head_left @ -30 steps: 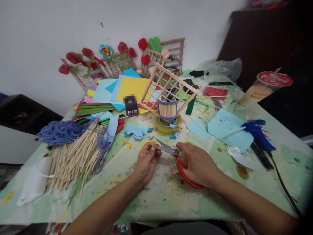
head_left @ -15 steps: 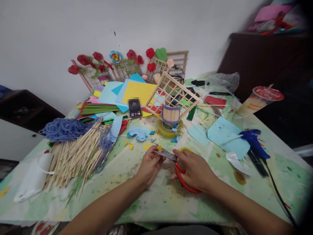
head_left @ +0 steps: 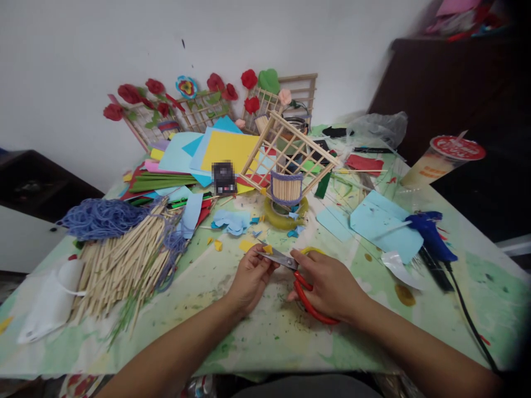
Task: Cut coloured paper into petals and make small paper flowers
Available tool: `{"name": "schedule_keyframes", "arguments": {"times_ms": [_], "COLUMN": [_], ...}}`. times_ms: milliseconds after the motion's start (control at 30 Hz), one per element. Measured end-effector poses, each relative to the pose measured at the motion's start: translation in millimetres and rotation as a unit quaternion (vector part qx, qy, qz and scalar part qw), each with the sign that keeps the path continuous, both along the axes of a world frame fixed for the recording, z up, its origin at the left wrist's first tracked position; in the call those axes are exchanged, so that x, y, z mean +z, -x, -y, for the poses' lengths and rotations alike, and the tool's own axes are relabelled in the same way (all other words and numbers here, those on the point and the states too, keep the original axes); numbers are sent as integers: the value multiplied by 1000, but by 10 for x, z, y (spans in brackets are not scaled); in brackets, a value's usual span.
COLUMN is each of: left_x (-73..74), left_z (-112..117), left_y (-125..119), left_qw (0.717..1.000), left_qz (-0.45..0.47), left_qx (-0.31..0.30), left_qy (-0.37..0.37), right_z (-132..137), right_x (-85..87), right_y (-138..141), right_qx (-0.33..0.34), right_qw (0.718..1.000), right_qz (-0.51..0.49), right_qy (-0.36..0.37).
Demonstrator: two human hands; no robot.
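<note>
My right hand (head_left: 327, 284) is closed round the scissors (head_left: 309, 301), which have red and yellow handles. Their blades point left toward my left hand (head_left: 254, 276), its fingers pinched on a small piece of yellow paper (head_left: 267, 249). The paper lies at the blades, partly hidden by my fingertips. Beyond my hands, a stick lattice frame (head_left: 290, 143) with a small stick basket (head_left: 286, 188) leans tilted over a roll of yellowish tape (head_left: 269, 216). Blue paper pieces (head_left: 231, 221) and small yellow scraps (head_left: 218, 245) lie close by.
On the left are wooden sticks (head_left: 112, 271), purple yarn (head_left: 102, 218) and a white holder-like object (head_left: 47, 309). Coloured sheets (head_left: 228, 149) are stacked behind. At right are a blue glue gun (head_left: 433, 235) with a cord, light-blue paper (head_left: 385, 221) and a sealed drink cup (head_left: 443, 160).
The view has shifted slightly, so the table's things sit a little further left and higher. Both hands keep nearly the same pose at the scissors and paper.
</note>
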State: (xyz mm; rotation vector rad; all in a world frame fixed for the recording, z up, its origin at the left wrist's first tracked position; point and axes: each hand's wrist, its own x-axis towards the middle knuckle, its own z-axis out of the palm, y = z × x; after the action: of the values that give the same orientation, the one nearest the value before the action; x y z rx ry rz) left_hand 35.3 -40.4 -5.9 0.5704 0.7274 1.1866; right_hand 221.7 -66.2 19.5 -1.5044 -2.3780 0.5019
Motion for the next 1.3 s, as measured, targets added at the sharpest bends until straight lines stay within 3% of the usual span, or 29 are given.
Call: {"name": "schedule_keyframes", "arguments": {"times_ms": [767,1100,1300], "left_x": [65,60,69], "left_z": [-43,-164,-245], "left_y": [21,114,185], "left_qw": [998,982,969], "left_qz": [-55,-168,-224], "left_qx": [-20,-47,-87], "left_qy": [-17,-75,-63], "right_z": [12,14,1], "right_x": [2,21,57], "right_y": [-4,-30,-37], "right_qx": [1,1,9], "right_qw": [1000,1000,1000], "right_qz": [-5,7,8], "right_qy": [15,25,27]}}
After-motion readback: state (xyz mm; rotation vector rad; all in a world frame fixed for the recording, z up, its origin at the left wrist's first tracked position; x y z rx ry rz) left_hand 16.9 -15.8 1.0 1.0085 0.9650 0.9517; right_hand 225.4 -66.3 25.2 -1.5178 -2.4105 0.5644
